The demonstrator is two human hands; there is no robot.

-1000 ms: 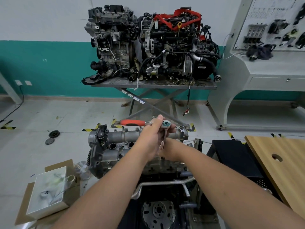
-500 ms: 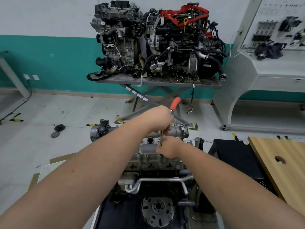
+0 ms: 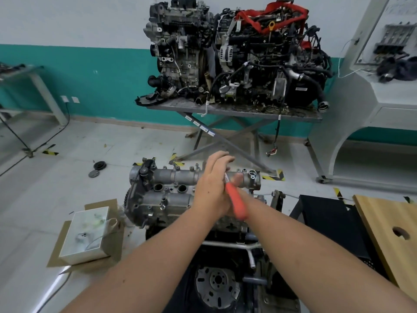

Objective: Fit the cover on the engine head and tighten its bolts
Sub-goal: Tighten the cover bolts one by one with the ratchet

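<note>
Working a ratchet [image 3: 237,205] on the cover [image 3: 180,177], which sits atop the engine head [image 3: 158,206] on the stand. Left hand [image 3: 212,188] crosses over the cover's right half, fingers straight and loose, likely steadying the tool. Right hand [image 3: 239,199] is mostly hidden behind it; grip can't be told. Orange handle angles toward the person for swing room.

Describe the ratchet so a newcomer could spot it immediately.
Find the grey engine head low in the middle. At its right end both hands meet; the ratchet slants down between them. It is the only tool with an orange-red handle.
</note>
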